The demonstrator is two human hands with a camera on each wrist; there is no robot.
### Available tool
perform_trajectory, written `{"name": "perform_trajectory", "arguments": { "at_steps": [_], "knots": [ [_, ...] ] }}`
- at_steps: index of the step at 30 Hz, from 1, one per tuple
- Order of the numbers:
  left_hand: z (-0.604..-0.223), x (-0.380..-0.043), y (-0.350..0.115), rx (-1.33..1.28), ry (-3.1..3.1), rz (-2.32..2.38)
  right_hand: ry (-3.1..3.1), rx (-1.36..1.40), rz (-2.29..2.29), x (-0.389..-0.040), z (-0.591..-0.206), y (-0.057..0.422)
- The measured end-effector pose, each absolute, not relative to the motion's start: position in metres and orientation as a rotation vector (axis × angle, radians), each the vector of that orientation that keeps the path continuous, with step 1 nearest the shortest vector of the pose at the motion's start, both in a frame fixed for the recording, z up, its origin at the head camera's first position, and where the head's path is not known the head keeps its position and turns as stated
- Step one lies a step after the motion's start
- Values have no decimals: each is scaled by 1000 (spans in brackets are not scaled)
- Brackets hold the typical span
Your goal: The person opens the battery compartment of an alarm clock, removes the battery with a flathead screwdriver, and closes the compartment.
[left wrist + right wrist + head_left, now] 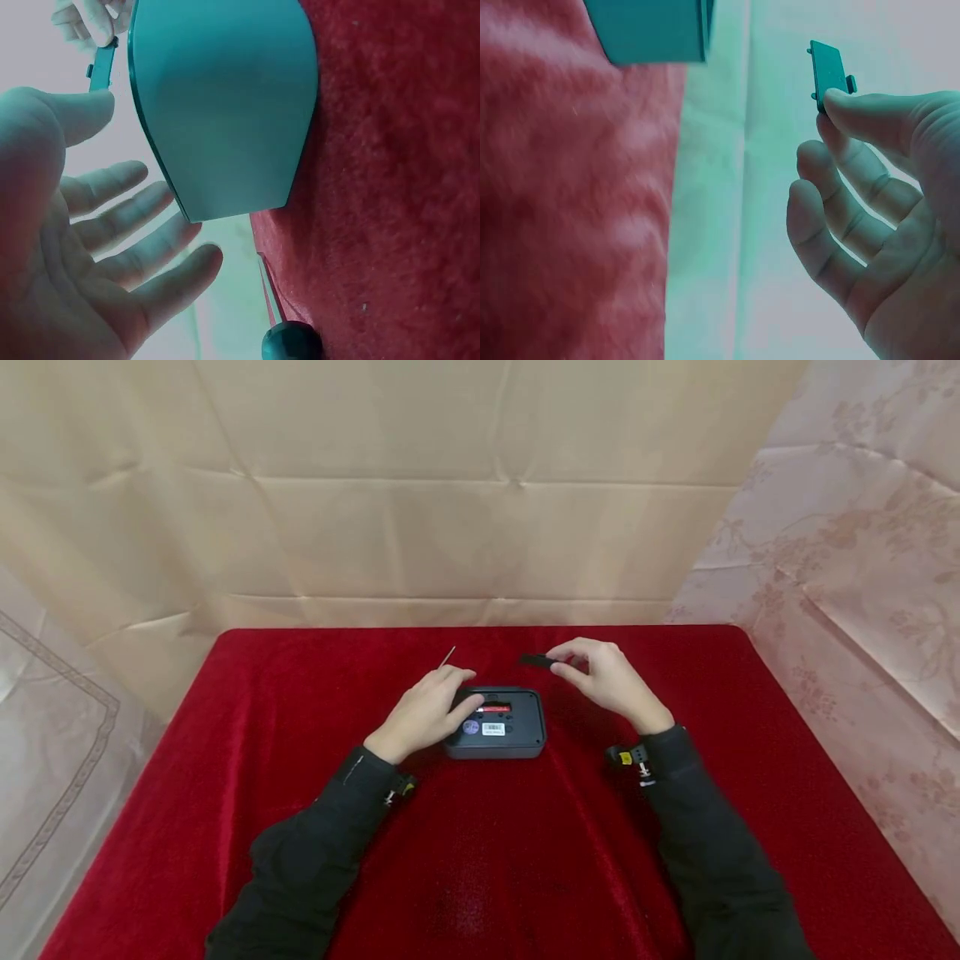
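Observation:
A dark box-shaped device lies on the table, with a label and a round sticker on its upper face. A red battery shows in its uncovered battery compartment. My left hand reaches over the device's left end, its fingers extended and the thumb over the upper face; in the left wrist view, this hand holds nothing. Above and right of the device, my right hand pinches a small black battery cover by one end between thumb and forefinger. Small tabs stick out along the cover's edges.
A screwdriver lies left of the device; its dark handle shows in the left wrist view, while the head view shows only its thin shaft beyond the left hand. Red cloth covers the table, and a beige curtain hangs behind.

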State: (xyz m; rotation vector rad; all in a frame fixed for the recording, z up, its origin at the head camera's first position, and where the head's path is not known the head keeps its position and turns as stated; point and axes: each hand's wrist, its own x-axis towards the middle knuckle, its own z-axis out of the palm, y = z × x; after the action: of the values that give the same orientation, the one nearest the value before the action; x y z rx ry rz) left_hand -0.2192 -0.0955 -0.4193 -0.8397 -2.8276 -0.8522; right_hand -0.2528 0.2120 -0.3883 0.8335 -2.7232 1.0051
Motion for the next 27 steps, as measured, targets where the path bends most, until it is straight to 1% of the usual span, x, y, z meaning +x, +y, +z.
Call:
{"name": "perform_trajectory", "arguments": {
  "at_steps": [7,15,27],
  "knots": [
    [-419,-221,-98,-929,-2827,-906,-2683,642,1030,-258,-383,236],
    [-419,-220,-97,-973,-2891,-933,-2637,457,1024,-263,-383,257],
    [-424,-215,-95,-1049,-2993,-943,-2842,230,1149,-273,-405,275]
  ]
}}
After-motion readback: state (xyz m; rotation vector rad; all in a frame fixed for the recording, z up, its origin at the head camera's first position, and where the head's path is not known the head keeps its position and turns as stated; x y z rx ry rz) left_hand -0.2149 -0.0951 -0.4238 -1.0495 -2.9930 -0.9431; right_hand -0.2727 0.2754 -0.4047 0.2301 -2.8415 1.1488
